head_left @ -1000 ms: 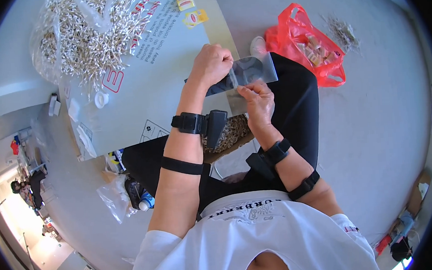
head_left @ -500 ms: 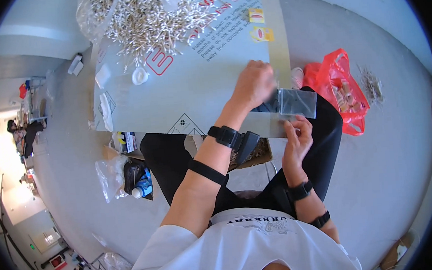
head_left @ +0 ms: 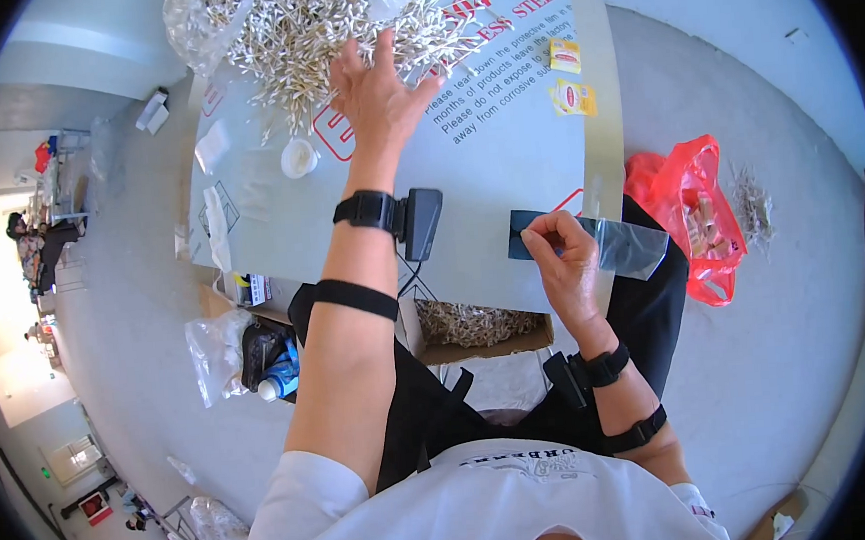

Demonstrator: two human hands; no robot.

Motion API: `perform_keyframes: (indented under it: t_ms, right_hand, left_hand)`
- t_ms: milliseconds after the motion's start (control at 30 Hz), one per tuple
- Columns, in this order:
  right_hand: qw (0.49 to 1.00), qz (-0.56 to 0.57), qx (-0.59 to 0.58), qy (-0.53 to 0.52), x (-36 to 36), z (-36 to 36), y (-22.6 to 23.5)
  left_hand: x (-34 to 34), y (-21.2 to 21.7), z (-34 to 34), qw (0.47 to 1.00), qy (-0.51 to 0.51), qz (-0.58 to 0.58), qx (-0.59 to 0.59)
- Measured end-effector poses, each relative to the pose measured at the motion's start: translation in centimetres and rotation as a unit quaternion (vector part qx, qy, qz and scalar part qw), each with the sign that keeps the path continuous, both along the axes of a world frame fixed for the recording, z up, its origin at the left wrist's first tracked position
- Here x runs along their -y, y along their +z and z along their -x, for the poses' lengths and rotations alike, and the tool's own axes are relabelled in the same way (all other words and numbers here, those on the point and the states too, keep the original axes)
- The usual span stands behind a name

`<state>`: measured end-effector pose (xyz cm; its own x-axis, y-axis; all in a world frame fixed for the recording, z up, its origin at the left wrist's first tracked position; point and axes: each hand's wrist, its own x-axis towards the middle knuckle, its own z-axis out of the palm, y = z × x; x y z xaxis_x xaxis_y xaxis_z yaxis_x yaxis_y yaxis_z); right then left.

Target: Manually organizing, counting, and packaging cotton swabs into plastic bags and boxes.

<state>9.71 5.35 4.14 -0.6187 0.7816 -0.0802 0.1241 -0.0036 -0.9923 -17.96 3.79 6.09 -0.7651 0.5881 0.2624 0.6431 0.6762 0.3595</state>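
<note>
At the far side of the table, my left hand (head_left: 377,98) is open. Its spread fingers reach onto the near edge of a large heap of cotton swabs (head_left: 291,39). My right hand (head_left: 567,261) is closed in a pinch near the table's right edge. It grips a clear plastic bag (head_left: 637,249) that sticks out past that edge, over my thigh. A dark blue flat piece (head_left: 525,225) lies at the fingertips, partly covered by the hand. The exact spot of the pinch is hidden.
A white round lid or tub (head_left: 299,158) and two yellow packets (head_left: 571,98) lie on the metal-sheet table (head_left: 447,189). Below its front edge is a cardboard box (head_left: 518,344) of swabs. A red plastic bag (head_left: 681,167) holding small bundles stands on the right.
My left hand has moved from the bag at the right edge to the swab heap at the far left. My right hand has come up onto the bag. The view has shifted slightly.
</note>
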Motion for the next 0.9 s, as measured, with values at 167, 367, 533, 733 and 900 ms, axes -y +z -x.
perform_keyframes:
  t_ms: [167, 367, 533, 733, 900]
  right_hand:
    - [1.000, -0.012, 0.016, 0.009, 0.0, 1.5, -0.5]
    - [0.998, -0.055, 0.019, 0.017, 0.1, 2.1, -0.8]
    - [0.997, -0.075, 0.037, -0.001, -0.3, 2.1, -1.2]
    - [0.996, -0.075, 0.046, -0.005, -0.5, 2.7, -1.2]
    - [0.996, -0.069, 0.056, 0.007, -1.6, 3.9, -0.9]
  left_hand:
    - [-2.8, -0.4, 1.6, 0.996, 0.025, 0.067, -0.046]
    - [-0.9, -2.3, 5.3, 0.965, -0.094, -0.141, -0.200]
    - [0.6, -1.2, 4.4, 0.947, -0.094, -0.225, -0.208]
    - [4.0, -2.0, -2.5, 0.964, -0.106, -0.207, -0.127]
    - [6.3, -2.4, -8.0, 0.969, -0.135, -0.200, -0.048]
